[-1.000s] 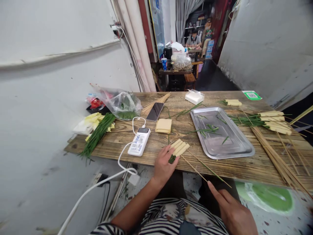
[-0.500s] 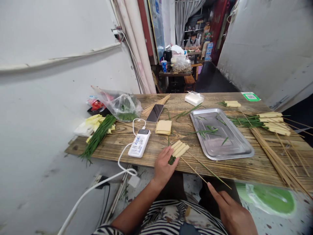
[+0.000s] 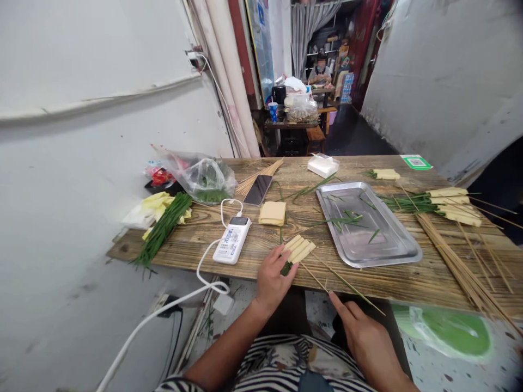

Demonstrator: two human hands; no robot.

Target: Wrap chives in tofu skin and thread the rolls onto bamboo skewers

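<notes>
My left hand (image 3: 273, 279) presses a row of pale yellow tofu-skin rolls (image 3: 301, 249) against the table's near edge, its fingers around their left end. Dark green chives stick out of the rolls there. One thin bamboo skewer (image 3: 314, 276) runs from the rolls' lower side to my right hand (image 3: 362, 332), whose fingers are closed on its outer end. How deep its tip sits is hidden. A second skewer (image 3: 351, 287) lies alongside, reaching from the rolls past the table edge. Behind the rolls is a stack of square tofu-skin sheets (image 3: 272, 213).
A metal tray (image 3: 363, 251) with chive scraps stands right of the rolls. Farther right are finished rolls (image 3: 453, 194) and loose skewers (image 3: 453, 264). On the left are a corded power bank (image 3: 232, 241), a phone (image 3: 259, 190) and a chive bunch (image 3: 165, 226). A person (image 3: 321, 76) sits far back.
My right hand has moved left and up toward the rolls, and less of the skewer shows between it and them. My left hand has stayed in place on the rolls.
</notes>
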